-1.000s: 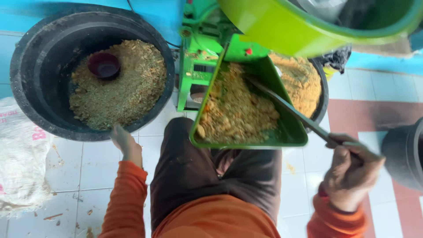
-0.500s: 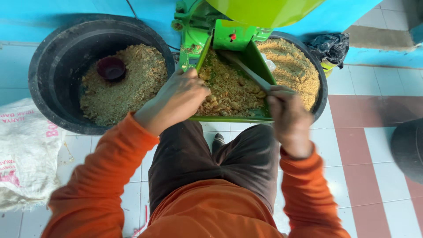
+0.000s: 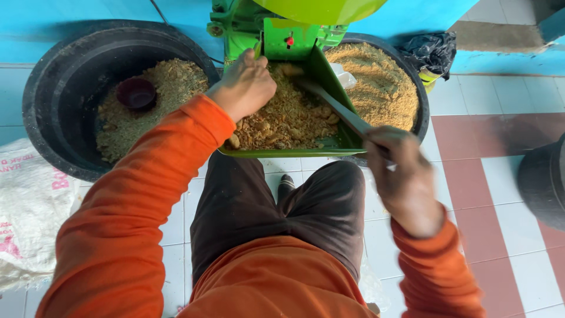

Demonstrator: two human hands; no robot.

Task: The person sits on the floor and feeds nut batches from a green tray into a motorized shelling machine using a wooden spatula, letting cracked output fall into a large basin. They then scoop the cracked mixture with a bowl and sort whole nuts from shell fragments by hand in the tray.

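Kneeling on white-and-red floor tiles (image 3: pixel 471 176) by a blue wall (image 3: pixel 88 12), right hand (image 3: pixel 403 176) grip clenched round a stick (image 3: pixel 335 106), left hand (image 3: pixel 244 85) loose in meal (image 3: pixel 288 121).

The top edge of the frame cuts off the green machine (image 3: pixel 276 26) at the upper centre, so only the lower rim of its yellow-green hopper (image 3: pixel 321 9) shows. The left hand (image 3: pixel 244 85) covers part of the crumbly feed (image 3: pixel 288 121) in the green tray (image 3: pixel 282 152), and its fingertips are buried or hidden against the machine. The right hand (image 3: pixel 403 176) is blurred; its fingers wrap the handle of the grey stick (image 3: pixel 335 106), hiding the end. The tray hides the left side of the right black tub (image 3: pixel 422 112). A dark container (image 3: pixel 544 182) is cut off at the right edge, the white sack (image 3: pixel 29 206) at the left.
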